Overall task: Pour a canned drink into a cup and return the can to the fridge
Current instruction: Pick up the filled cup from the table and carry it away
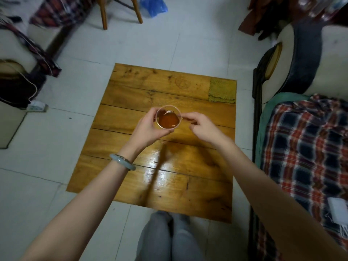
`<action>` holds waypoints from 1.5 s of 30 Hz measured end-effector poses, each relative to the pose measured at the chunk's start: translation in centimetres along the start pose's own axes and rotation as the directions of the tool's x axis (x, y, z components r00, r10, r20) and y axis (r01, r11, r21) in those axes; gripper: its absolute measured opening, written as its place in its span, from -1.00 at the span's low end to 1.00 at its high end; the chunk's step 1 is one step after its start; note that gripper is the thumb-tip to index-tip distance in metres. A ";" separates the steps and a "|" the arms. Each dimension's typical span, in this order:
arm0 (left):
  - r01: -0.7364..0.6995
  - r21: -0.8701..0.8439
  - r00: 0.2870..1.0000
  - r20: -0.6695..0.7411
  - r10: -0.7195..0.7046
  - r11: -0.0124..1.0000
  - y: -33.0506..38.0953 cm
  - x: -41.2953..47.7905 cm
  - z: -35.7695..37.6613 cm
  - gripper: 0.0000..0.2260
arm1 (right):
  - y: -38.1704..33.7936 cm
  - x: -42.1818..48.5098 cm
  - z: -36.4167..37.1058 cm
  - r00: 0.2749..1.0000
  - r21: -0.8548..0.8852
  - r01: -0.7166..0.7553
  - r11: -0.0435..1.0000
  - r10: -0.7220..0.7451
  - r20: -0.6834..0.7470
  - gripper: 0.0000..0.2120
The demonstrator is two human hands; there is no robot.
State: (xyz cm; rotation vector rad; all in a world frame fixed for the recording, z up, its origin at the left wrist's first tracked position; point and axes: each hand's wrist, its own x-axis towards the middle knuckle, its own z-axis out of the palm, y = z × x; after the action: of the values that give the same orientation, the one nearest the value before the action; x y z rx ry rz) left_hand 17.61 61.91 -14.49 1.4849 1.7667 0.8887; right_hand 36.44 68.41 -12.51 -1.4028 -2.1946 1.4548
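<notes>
A clear plastic cup (168, 120) holding brown drink is above the middle of a low wooden table (169, 185). My left hand (148, 129), with a pale bangle on its wrist, wraps around the cup's left side and bottom. My right hand (201, 127) has its fingers curled, and thumb and forefinger pinch the cup's right rim. Neither a can nor a fridge is in view.
A green cloth (222, 90) lies on the table's far right corner. A sofa with a plaid blanket (305, 144) runs along the right, and furniture stands at the left. Wooden chair legs (103, 14) and a blue bag (153, 5) are beyond the table. My knees (169, 238) are at its near edge.
</notes>
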 end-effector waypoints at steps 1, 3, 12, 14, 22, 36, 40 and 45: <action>0.000 -0.031 1.000 -0.022 0.000 1.000 0.9 -0.6 -1.2 -0.44 | -1.7 -0.5 -0.3 1.000 0.032 0.018 0.999 -0.018 0.006 -0.43; -0.006 -0.076 0.997 -0.073 0.001 0.997 2.6 -1.9 -3.6 -0.43 | -5.0 -1.6 -0.6 0.998 0.078 0.061 0.995 -0.062 0.023 -0.45; 0.029 -0.096 0.939 -0.338 -0.060 0.995 4.8 -10.8 -14.1 -0.44 | -17.1 -3.8 3.0 0.932 0.172 0.266 0.948 -0.299 0.207 -0.50; 0.064 -0.099 0.910 -0.402 -0.099 0.993 4.4 -13.4 -16.3 -0.47 | -19.4 -3.8 5.1 0.906 0.183 0.290 0.939 -0.331 0.263 -0.53; 0.218 -0.179 0.736 -0.615 -0.282 0.959 -0.4 -25.5 -24.2 -0.48 | -28.5 -4.7 17.0 0.749 0.299 0.257 0.919 -0.384 0.540 -0.53; 0.322 -0.309 0.474 -0.766 -0.435 0.895 -12.9 -45.2 -41.3 -0.47 | -44.9 -7.1 44.0 0.533 0.294 0.240 0.925 -0.378 0.757 -0.56; 0.318 -0.330 0.443 -0.777 -0.447 0.889 -15.7 -48.4 -46.2 -0.47 | -49.1 -7.2 49.5 0.525 0.316 0.204 0.927 -0.376 0.764 -0.56; 0.295 -0.358 0.413 -0.788 -0.456 0.886 -18.9 -50.5 -51.0 -0.48 | -53.3 -6.6 54.6 0.518 0.329 0.174 0.928 -0.370 0.771 -0.56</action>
State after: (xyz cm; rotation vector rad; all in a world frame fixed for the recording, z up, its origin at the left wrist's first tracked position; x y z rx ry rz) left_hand -27.78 5.18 0.99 0.3888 2.4929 1.6460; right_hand -23.67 23.77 3.53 -0.1927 -2.4087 2.4429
